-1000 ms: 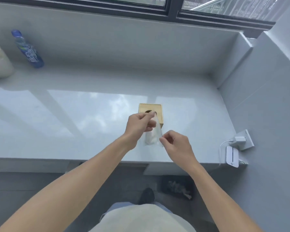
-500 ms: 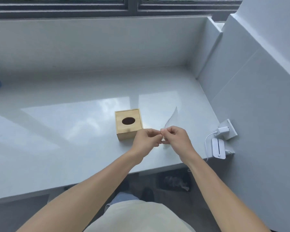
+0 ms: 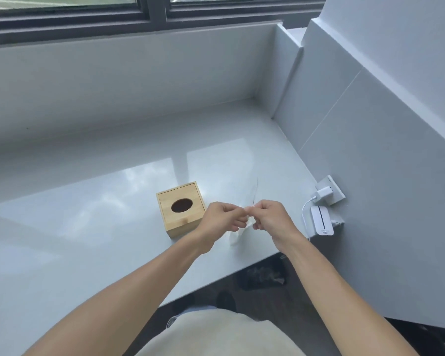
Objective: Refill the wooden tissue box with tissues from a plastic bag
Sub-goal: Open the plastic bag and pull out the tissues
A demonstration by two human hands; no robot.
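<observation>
A square wooden tissue box (image 3: pixel 181 209) with a dark oval hole in its lid sits on the glossy white counter (image 3: pixel 88 227). Just right of the box, my left hand (image 3: pixel 222 222) and my right hand (image 3: pixel 270 218) meet, both pinched on a thin clear plastic bag (image 3: pixel 238 233). A pale part of the bag hangs below my fingers, and a fine edge sticks up above them. Whether there are tissues inside the bag I cannot tell.
A white charger plugged into a wall socket (image 3: pixel 324 192) and a white device (image 3: pixel 322 220) on a cable sit at the counter's right end, close to my right hand. Walls close the counter at the back and right. Dark floor with a dark object (image 3: pixel 263 276) lies below the front edge.
My hands have moved with the plastic from over the box's hole to its right, and now pinch it together. The view has swung left to right, and the bottle and cup are out of sight.
</observation>
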